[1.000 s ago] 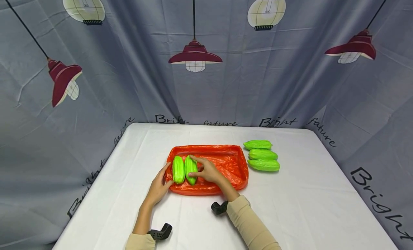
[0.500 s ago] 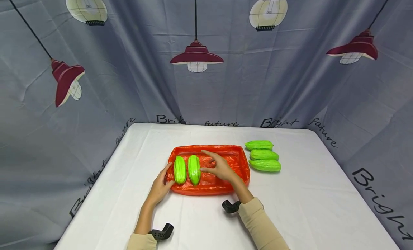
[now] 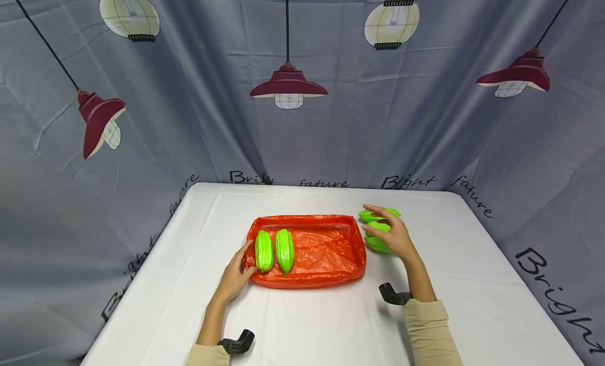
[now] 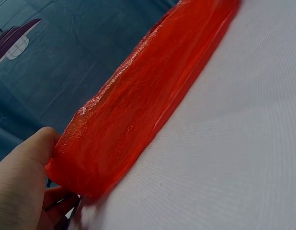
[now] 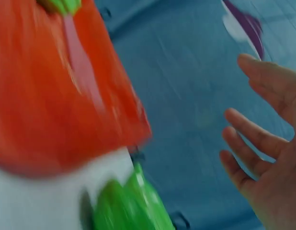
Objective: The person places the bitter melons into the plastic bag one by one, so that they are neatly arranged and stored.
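Observation:
Two bright green ridged gourds (image 3: 264, 250) lie side by side at the left end of a tray lined with red plastic (image 3: 326, 279). My left hand (image 3: 235, 277) grips the tray's left end; in the left wrist view its thumb (image 4: 40, 143) lies against the near corner, with the fingers partly hidden behind. My right hand (image 3: 394, 234) is over several more green gourds (image 3: 375, 244) right of the tray and partly hides them. In the right wrist view its fingers (image 5: 256, 134) are spread and hold nothing, apart from the blurred gourds (image 5: 131, 206).
The tray stands on a white-covered table (image 3: 302, 324). A grey-blue curtain (image 3: 331, 135) printed with lamps and lettering hangs behind and at both sides. A black wrist camera (image 3: 394, 294) sits on the right forearm, another (image 3: 238, 342) on the left.
My right hand has let go of the second gourd in the tray and moved right, over the gourds on the table. That gourd shifted slightly right before release. The left hand stays at the tray.

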`<state>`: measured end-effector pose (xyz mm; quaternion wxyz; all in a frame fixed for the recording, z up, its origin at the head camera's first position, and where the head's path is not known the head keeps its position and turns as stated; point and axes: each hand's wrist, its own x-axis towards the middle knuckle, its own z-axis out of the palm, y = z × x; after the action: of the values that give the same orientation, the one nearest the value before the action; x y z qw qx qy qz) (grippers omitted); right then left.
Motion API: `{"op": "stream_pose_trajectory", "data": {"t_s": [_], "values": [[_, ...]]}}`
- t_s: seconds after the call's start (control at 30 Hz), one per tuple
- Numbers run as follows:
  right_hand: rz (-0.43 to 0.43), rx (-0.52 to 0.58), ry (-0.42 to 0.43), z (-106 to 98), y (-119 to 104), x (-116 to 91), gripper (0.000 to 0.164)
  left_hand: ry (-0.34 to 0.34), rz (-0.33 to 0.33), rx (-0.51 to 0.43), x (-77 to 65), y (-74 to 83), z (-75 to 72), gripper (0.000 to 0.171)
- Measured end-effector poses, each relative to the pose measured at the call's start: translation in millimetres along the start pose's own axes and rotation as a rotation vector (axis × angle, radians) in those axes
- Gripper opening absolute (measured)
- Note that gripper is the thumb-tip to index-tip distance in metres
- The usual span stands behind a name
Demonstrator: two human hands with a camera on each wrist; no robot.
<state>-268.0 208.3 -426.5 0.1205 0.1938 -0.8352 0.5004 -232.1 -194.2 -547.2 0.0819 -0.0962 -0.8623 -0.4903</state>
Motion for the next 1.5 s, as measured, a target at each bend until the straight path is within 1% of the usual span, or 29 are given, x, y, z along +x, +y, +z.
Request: {"op": "stream_pose_trajectory", "data": {"t_s": [0.1,0.13,0.23,0.37,0.47,0.57,0.67,0.8,0.97,1.23,1.37,1.5], "values": [[0.019,-0.048,-0.008,-20,26,-6,0.056,0.002,0.007,0.002,-1.2,-1.2,0.5,0.070],[0.025,-0.064,-0.016,-25,30,-8,0.058,0.003,0.008,0.002,-1.5,-1.4,0.7,0.070],[0.073,-0.122,-0.050,-38,52,-16,0.064,0.006,0.009,0.007,-2.0,-2.0,0.9,0.070],[0.150,-0.191,-0.109,-47,67,-23,0.067,0.011,0.005,0.012,-2.3,-3.3,1.0,0.069],[0.167,-0.224,-0.157,-51,79,-26,0.067,0.014,0.002,0.012,-2.2,-4.3,1.4,0.069],[0.150,-0.245,-0.193,-52,89,-27,0.064,0.017,0.000,0.008,-2.1,-5.0,2.0,0.069],[0.103,-0.248,-0.211,-52,98,-27,0.060,0.020,-0.002,0.001,-2.2,-5.6,2.6,0.068],[0.056,-0.262,-0.204,-51,104,-28,0.058,0.018,0.001,0.000,-2.4,-5.6,3.3,0.070],[0.024,-0.287,-0.198,-50,109,-29,0.057,0.018,0.004,-0.003,-1.8,-3.5,3.4,0.070],[-0.130,-0.286,-0.230,-48,122,-28,0.059,0.016,0.004,0.001,-0.5,-1.9,2.6,0.070],[-0.138,-0.299,-0.256,-47,125,-30,0.061,0.015,0.002,0.000,-0.5,-2.0,2.6,0.070],[-0.090,-0.316,-0.279,-47,123,-33,0.060,0.019,0.009,0.006,-0.2,-1.7,2.2,0.070]]}}
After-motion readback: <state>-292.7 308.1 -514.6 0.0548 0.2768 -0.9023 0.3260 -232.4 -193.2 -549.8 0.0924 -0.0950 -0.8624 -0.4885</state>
